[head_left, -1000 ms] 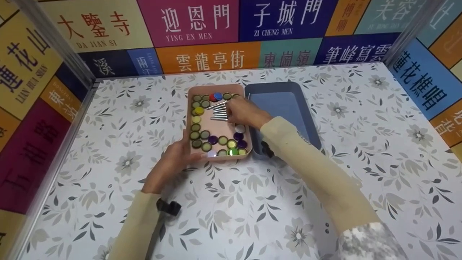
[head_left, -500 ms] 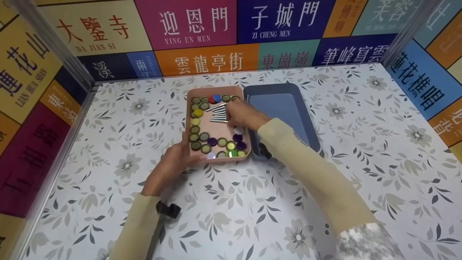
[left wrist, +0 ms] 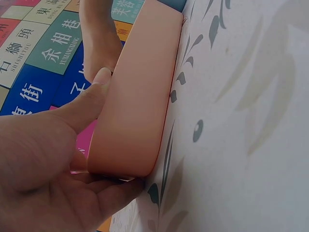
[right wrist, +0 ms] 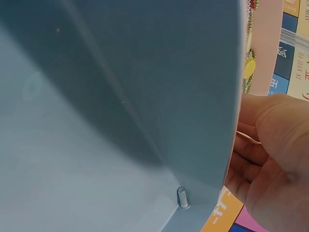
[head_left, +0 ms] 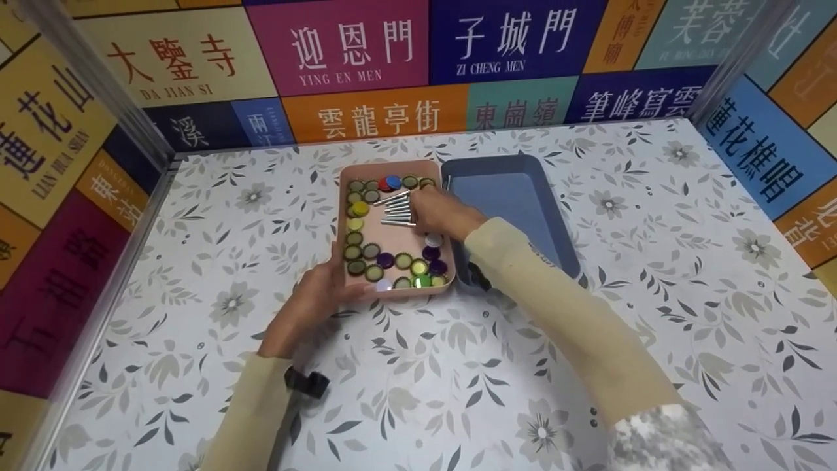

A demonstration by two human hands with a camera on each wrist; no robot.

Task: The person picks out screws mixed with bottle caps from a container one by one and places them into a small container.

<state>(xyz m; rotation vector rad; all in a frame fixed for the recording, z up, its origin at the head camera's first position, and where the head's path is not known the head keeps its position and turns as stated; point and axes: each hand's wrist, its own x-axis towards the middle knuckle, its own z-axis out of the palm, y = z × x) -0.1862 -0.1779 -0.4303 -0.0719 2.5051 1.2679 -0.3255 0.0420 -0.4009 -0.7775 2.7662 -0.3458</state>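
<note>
Two hands. Left hand [head_left: 316, 289] pinches pink tray [head_left: 392, 239] at its near-left corner; probably light, stiff plastic, walls good to hold. Metal pins [head_left: 397, 210] inside: likely rigid, slick, best taken mid-length. Right hand [head_left: 446, 212] at their right ends; fingertips hidden, cannot tell if pinching. Wall panels [head_left: 353, 55]: DA JIAN SI, YING EN MEN, ZI CHENG MEN.

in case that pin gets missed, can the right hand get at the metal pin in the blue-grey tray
Probably yes: the right hand is over the pink tray, close to the metal pin; the side wall of the blue-grey tray stands between, but that tray is open on top.
</note>
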